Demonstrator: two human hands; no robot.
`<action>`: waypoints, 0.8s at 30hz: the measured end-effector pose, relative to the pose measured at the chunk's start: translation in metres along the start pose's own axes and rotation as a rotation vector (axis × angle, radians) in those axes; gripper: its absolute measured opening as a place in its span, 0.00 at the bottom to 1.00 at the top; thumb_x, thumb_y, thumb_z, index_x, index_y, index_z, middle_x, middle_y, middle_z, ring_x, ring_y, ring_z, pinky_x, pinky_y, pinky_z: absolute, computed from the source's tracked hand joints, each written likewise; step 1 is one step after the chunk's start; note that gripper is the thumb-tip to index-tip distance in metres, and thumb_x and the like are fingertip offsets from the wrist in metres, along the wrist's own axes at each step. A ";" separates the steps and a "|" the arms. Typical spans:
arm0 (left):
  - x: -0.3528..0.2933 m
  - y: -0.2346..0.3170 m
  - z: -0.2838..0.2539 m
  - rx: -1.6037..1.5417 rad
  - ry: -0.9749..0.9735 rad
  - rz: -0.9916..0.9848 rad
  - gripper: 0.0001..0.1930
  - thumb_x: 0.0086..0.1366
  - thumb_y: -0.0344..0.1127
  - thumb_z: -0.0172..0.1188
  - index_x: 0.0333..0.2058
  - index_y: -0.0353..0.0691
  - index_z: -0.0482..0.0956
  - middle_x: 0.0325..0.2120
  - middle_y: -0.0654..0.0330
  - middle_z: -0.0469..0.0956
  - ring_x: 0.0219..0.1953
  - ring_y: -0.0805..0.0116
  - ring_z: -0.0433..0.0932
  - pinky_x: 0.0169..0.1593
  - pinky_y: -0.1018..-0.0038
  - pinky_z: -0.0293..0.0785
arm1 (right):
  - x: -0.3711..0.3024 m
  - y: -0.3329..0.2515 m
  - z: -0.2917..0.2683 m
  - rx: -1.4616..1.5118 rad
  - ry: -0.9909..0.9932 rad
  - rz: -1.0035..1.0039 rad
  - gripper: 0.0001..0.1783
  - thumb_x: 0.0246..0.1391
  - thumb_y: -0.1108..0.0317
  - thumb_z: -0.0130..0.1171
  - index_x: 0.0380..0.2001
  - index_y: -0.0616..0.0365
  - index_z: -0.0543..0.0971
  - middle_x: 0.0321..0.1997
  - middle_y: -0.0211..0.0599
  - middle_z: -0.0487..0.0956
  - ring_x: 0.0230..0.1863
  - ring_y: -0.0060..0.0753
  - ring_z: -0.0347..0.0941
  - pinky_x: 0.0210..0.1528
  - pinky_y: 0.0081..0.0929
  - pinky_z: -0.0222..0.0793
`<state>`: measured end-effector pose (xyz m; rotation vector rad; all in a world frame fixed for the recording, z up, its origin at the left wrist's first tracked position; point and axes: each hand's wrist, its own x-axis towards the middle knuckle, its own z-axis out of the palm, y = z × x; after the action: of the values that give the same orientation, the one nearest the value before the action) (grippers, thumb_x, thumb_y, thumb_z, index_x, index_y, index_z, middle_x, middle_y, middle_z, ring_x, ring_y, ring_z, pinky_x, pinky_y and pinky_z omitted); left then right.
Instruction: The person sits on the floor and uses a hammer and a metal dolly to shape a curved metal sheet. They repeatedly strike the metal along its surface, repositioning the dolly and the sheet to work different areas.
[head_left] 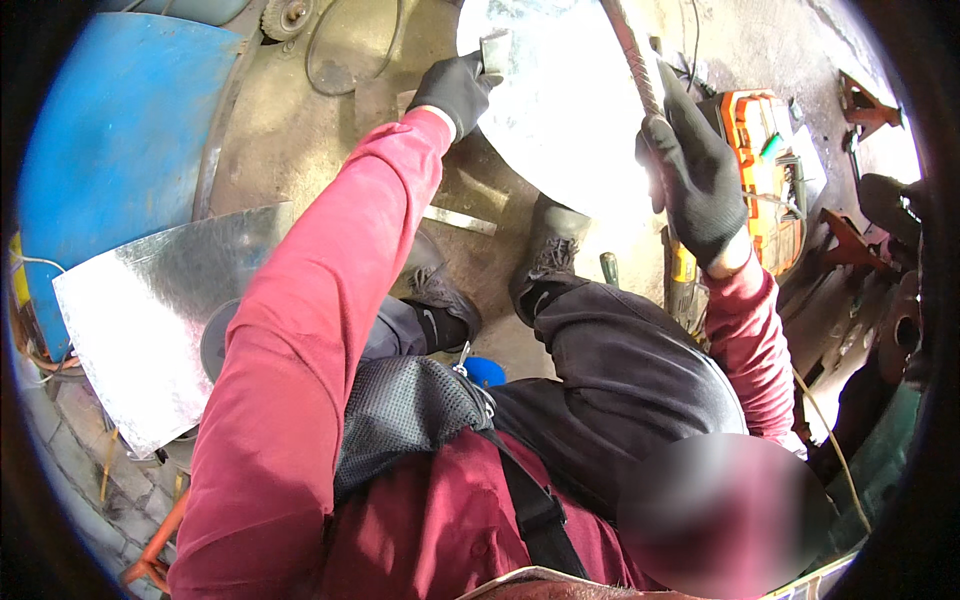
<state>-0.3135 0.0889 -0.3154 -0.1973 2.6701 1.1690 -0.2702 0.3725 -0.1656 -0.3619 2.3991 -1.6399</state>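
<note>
A bright, pale metal sheet (570,110) with a curved edge lies in front of me, partly washed out by glare. My left hand (455,95), in a black glove, is closed at its left edge on a small flat metal piece (495,52) that overlaps the sheet. Over the sheet's right side slants a ribbed metal rod (636,62). My right hand (700,175), also gloved in black, grips the rod's lower end, with some fingers stretched along it. The rod's far end runs out of view at the top.
Beyond my right hand sits an orange tool case (765,180). A screwdriver (609,268) and a yellow tool (683,268) lie near my right boot (555,240). At left are another shiny sheet (150,320) and a large blue panel (120,130). Rusty metal stands (868,108) line the right.
</note>
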 end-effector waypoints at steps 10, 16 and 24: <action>0.001 -0.005 0.003 0.076 -0.010 0.041 0.16 0.71 0.43 0.63 0.51 0.42 0.85 0.41 0.43 0.85 0.45 0.44 0.85 0.49 0.57 0.79 | 0.016 -0.018 0.010 -0.571 -0.211 -0.194 0.34 0.68 0.71 0.58 0.75 0.41 0.66 0.32 0.49 0.83 0.32 0.50 0.83 0.36 0.43 0.78; -0.004 -0.010 -0.006 0.112 -0.007 0.047 0.17 0.71 0.43 0.63 0.52 0.41 0.84 0.41 0.41 0.85 0.45 0.41 0.84 0.51 0.54 0.79 | 0.027 -0.095 -0.009 -0.456 0.220 -0.429 0.26 0.69 0.78 0.57 0.69 0.59 0.73 0.57 0.56 0.83 0.37 0.35 0.85 0.41 0.35 0.84; -0.002 0.000 -0.009 0.040 -0.009 0.039 0.17 0.69 0.41 0.66 0.51 0.39 0.84 0.41 0.41 0.85 0.44 0.41 0.85 0.48 0.56 0.80 | 0.005 -0.003 0.010 -0.539 -0.140 -0.162 0.32 0.70 0.70 0.55 0.74 0.40 0.67 0.39 0.61 0.83 0.39 0.63 0.84 0.38 0.47 0.78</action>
<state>-0.3126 0.0820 -0.3093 -0.1341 2.6989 1.1236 -0.2718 0.3607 -0.1668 -0.7464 2.7242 -0.9474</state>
